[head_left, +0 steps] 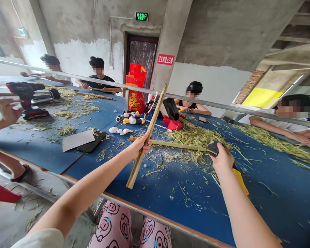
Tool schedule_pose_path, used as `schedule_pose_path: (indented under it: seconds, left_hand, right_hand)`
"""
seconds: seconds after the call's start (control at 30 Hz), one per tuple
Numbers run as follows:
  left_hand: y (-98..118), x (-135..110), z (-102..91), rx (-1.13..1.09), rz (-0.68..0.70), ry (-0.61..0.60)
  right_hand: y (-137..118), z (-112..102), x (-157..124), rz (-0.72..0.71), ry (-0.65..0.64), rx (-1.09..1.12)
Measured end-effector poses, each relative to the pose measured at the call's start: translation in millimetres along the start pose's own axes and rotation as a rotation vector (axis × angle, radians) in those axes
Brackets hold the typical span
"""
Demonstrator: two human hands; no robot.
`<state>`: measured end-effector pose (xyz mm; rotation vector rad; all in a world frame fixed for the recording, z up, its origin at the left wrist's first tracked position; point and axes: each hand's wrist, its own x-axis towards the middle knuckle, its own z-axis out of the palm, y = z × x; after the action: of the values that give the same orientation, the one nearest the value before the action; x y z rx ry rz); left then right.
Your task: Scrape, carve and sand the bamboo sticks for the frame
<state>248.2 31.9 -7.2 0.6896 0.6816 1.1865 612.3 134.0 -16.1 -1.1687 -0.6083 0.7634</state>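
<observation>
At the left of the frame, a power drill [28, 98] stands near another person's hand [8, 111]; a knock could topple it. At centre, the left hand [141, 146] is curled closed around an upright-slanting bamboo strip [155, 115]; a loose grip could let it twist. Behind it, a second strip [175, 144] runs rightward by loose shavings [196, 134], which could make it slide. Right of centre, the right hand [223, 160] is partly closed, pinching a dark block [212, 148] at that strip's end; slipping off could scrape the fingertips.
</observation>
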Motion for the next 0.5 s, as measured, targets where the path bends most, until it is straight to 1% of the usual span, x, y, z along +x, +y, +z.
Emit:
schedule_pose_path:
  seconds: [0.07, 0.1, 0.13, 0.17, 0.2, 0.27, 0.3, 0.33, 0.37, 0.4, 0.43, 0.47, 0.5]
  left_hand:
    - [0, 1, -1.9, -0.048, -0.023, -0.09]
    - [0, 2, -3.0, -0.062, -0.034, -0.109]
    - [0, 3, -4.2, -0.071, -0.043, -0.116]
    - [0, 3, -5.6, -0.079, -0.047, -0.117]
    - [0, 3, -7.2, -0.086, -0.047, -0.115]
    - [1, 4, -11.0, -0.089, -0.03, -0.098]
    - [1, 4, -13.1, -0.073, -0.014, -0.078]
    - [1, 5, -15.3, -0.041, 0.007, -0.049]
    - [1, 6, -17.2, 0.009, 0.029, -0.01]
    - [0, 7, -18.8, 0.076, 0.055, 0.038]
    - [-1, 10, -19.8, 0.162, 0.087, 0.087]
    - [-2, 12, -20.1, 0.284, 0.128, 0.135]
    - [-2, 14, -19.7, 0.428, 0.172, 0.178]
  right_hand:
    - [3, 3, -6, 0.018, -0.21, -0.093]
    - [4, 5, -11, 0.025, -0.288, -0.13]
    - [5, 8, -15, 0.003, -0.347, -0.173]
    - [5, 10, -21, -0.063, -0.349, -0.236]
    - [4, 12, -26, -0.174, -0.3, -0.329]
    - [1, 16, -40, -0.49, -0.193, -0.592]
    - [-2, 19, -49, -0.636, -0.19, -0.718]
    - [-4, 23, -60, -0.724, -0.253, -0.815]
    - [-6, 29, -73, -0.72, -0.385, -0.863]
    - [-6, 36, -88, -0.63, -0.573, -0.859]
    - [-5, 46, -107, -0.447, -0.773, -0.836]
    - [-2, 57, -127, -0.199, -0.955, -0.776]
    - [3, 68, -150, 0.06, -1.079, -0.655]
